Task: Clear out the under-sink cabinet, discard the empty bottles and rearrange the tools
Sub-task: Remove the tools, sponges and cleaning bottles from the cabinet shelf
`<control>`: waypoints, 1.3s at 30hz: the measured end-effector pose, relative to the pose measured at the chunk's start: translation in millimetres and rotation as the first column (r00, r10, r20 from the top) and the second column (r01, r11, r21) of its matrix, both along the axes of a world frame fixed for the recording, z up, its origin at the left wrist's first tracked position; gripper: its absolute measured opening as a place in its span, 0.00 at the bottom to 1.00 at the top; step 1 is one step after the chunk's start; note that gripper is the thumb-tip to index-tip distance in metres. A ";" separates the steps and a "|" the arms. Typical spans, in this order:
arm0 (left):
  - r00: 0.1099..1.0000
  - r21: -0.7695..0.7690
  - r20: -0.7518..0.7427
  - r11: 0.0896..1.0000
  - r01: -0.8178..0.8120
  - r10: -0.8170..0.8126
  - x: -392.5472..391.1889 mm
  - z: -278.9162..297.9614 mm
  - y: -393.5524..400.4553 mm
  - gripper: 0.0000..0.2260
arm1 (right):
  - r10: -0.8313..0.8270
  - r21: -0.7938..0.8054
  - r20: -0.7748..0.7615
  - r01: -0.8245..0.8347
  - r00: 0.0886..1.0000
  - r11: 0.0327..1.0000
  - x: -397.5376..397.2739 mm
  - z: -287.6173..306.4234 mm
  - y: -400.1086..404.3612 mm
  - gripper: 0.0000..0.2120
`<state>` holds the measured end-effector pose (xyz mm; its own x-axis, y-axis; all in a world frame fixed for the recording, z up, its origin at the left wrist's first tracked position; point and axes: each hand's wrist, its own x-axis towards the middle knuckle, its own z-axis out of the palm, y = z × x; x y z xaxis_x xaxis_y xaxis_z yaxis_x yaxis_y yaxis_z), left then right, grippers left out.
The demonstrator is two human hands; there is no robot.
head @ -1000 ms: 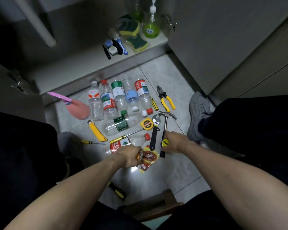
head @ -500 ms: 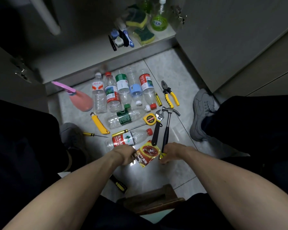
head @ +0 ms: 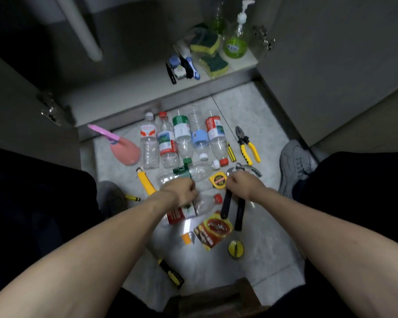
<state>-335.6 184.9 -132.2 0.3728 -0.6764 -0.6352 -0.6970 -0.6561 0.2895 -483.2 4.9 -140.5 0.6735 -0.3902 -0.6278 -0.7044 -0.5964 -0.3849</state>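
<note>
Empty bottles (head: 182, 141) lie on the tiled floor (head: 251, 111) in front of the open cabinet: five side by side in a row along the cabinet's front edge, and two more lying crosswise nearer the person, seven in all. Both arms reach forward and down over them from the bottom corners of the head view. The left hand (head: 180, 191) is curled into a fist over the two crosswise bottles; whether it grips anything I cannot tell. The right hand (head: 242, 183) is curled just beside a yellow tape measure (head: 218, 179), over the top of a black wrench (head: 225, 206) and a hammer (head: 240, 212), whose handles stick out below it; its grip is hidden. One pair of yellow-handled pliers (head: 247, 145) lies toward the floor's right edge, one pink spray bottle (head: 124, 149) toward the left. On the cabinet shelf (head: 129, 92) sit two green-and-yellow sponges (head: 213, 63) and one pump bottle (head: 236, 44).
</note>
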 end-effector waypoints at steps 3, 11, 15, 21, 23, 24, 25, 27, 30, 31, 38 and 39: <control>0.993 -0.068 0.021 0.991 -0.115 0.117 35.3 12.8 -13.6 0.11 | -0.024 -0.018 0.117 0.026 0.993 0.999 44.5 18.7 -16.9 0.12; 0.960 -0.157 0.177 0.969 -0.191 0.217 162.0 65.9 -56.1 0.11 | 0.203 -0.263 0.238 -0.138 0.950 0.955 188.2 92.9 -85.8 0.06; 0.934 -0.201 0.219 0.950 -0.238 0.281 223.9 74.2 -87.4 0.08 | 0.344 -0.383 0.148 -0.267 0.927 0.884 254.1 116.0 -113.7 0.06; 0.881 -0.331 0.155 0.863 -0.381 0.448 280.6 45.4 -146.1 0.10 | 0.326 -0.412 0.250 -0.205 0.912 0.888 327.0 93.2 -138.9 0.14; 0.849 -0.393 0.118 0.810 -0.436 0.515 290.1 32.6 -160.8 0.12 | 0.261 -0.376 0.310 -0.133 0.914 0.917 343.6 74.1 -139.5 0.20; 0.838 -0.414 0.097 0.787 -0.457 0.537 294.0 28.1 -166.7 0.13 | 0.240 -0.367 0.339 -0.107 0.910 0.924 350.3 64.8 -138.6 0.23; 0.830 -0.430 0.078 0.770 -0.472 0.552 297.9 24.8 -171.4 0.14 | 0.229 -0.369 0.366 -0.085 0.902 0.925 355.9 56.1 -137.4 0.25; 0.821 -0.444 0.059 0.752 -0.488 0.568 304.5 19.9 -179.4 0.13 | 0.207 -0.390 0.403 -0.038 0.891 0.920 363.6 41.1 -135.5 0.25; 0.804 -0.452 0.066 0.736 -0.503 0.590 312.7 13.8 -188.0 0.10 | 0.188 -0.433 0.413 0.011 0.891 0.901 372.8 26.9 -138.1 0.16; 0.793 -0.453 0.066 0.727 -0.516 0.605 315.0 11.6 -189.7 0.10 | 0.178 -0.431 0.421 0.024 0.889 0.902 375.4 25.4 -139.4 0.13; 0.755 -0.449 0.066 0.695 -0.562 0.653 325.0 -0.1 -195.4 0.12 | 0.147 -0.377 0.573 0.100 0.806 0.921 374.8 22.0 -146.3 0.11; 0.748 -0.448 0.070 0.691 -0.568 0.660 325.4 -1.1 -197.1 0.12 | 0.105 -0.337 0.619 0.142 0.778 0.931 370.5 21.4 -147.0 0.12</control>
<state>-10.1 -12.2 -133.4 0.8815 -0.4082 -0.2374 -0.2479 -0.8279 0.5031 -112.7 -142.1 -119.1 0.8528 -0.5120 0.1032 -0.3972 -0.7641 -0.5084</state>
